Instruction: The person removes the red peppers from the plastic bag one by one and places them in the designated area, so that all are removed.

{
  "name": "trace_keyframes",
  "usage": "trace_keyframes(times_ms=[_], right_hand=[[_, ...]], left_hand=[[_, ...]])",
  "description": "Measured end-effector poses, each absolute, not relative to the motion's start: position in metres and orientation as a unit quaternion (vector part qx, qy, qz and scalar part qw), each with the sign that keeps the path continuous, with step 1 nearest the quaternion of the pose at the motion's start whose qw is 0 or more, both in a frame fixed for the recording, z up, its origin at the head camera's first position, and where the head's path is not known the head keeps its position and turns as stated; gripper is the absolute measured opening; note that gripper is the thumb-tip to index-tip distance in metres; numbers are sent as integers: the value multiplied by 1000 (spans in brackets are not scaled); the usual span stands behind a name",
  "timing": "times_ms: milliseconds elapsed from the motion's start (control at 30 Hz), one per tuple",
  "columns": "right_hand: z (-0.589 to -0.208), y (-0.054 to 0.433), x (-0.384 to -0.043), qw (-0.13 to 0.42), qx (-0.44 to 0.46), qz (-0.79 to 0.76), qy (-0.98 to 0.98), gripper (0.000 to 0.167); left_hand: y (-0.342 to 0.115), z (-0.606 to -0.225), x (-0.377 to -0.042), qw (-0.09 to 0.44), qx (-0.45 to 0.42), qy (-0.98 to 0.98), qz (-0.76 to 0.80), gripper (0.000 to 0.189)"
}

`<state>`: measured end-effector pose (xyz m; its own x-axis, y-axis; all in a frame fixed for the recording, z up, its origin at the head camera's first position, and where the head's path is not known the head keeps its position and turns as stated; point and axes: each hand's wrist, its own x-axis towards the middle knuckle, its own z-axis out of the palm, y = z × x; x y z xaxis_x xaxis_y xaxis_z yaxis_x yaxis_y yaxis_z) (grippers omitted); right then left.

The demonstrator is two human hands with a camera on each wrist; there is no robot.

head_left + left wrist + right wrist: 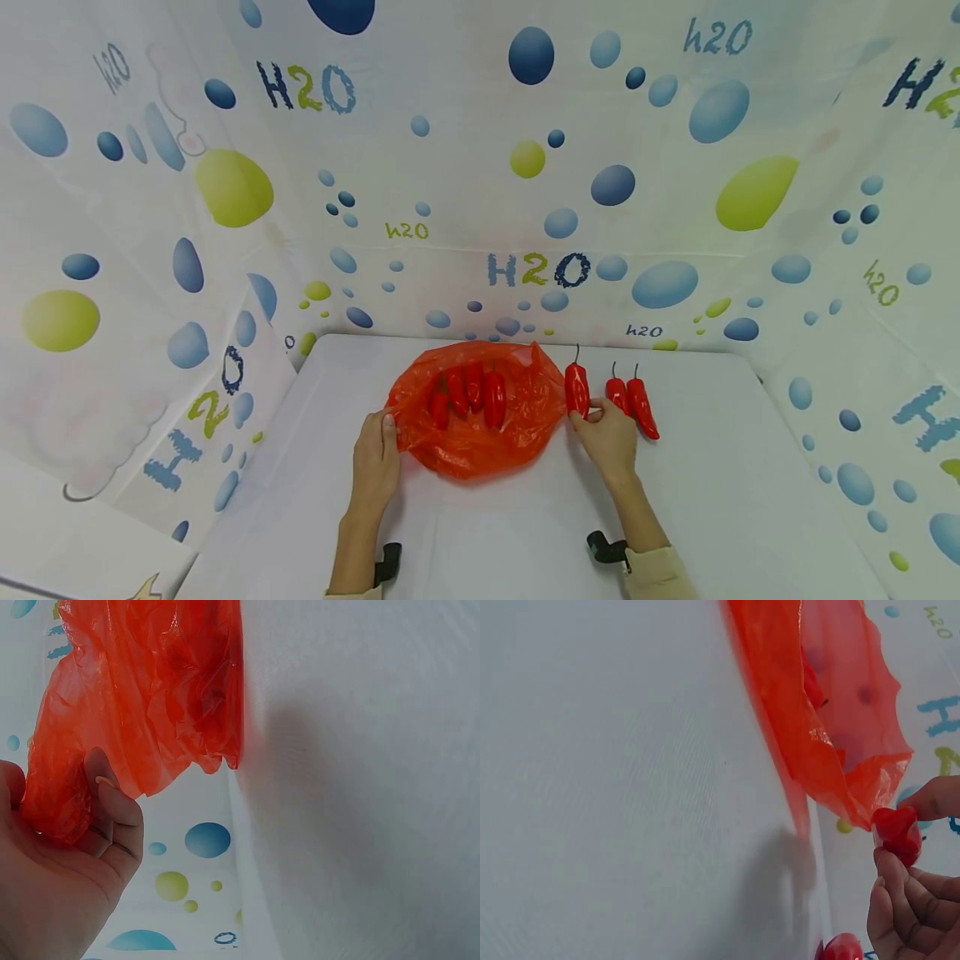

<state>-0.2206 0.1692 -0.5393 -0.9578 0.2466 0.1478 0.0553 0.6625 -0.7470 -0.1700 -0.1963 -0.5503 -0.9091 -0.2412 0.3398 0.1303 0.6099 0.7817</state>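
A thin red plastic bag [468, 458] lies on the table with its mouth spread, and several red chili peppers [474, 387] rest inside. My left hand [375, 462] grips the bag's left edge; in the left wrist view the bunched plastic [60, 795] sits between thumb and curled fingers. Just beyond the bag's right edge, my right hand [609, 437] pinches one red chili pepper [576, 387], its stem pointing away from me. The right wrist view shows this pepper [898, 834] end-on between thumb and fingers, close to the bag's rim [881, 784].
Two more red chili peppers [641, 407] lie on the white table [720, 500] to the right of my right hand, partly behind it. A white sheet with blue and green spots [465, 167] hangs behind the table and along its sides.
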Motion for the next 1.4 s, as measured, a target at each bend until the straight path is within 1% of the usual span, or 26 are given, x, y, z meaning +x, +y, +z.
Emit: trace_keyframes(times_ms=[633, 867, 1067, 1400], right_hand=[[-550, 185, -218, 107, -127, 365, -916, 47], [-551, 193, -217, 105, -130, 349, -922, 43], [-553, 198, -218, 120, -136, 337, -924, 37], [-556, 203, -219, 112, -155, 334, -923, 37]], left_hand=[[-196, -552, -168, 204, 27, -868, -451, 37], [-195, -551, -169, 209, 23, -868, -451, 35], [-195, -551, -170, 215, 22, -867, -449, 35], [-195, -550, -170, 215, 24, -867, -448, 36]])
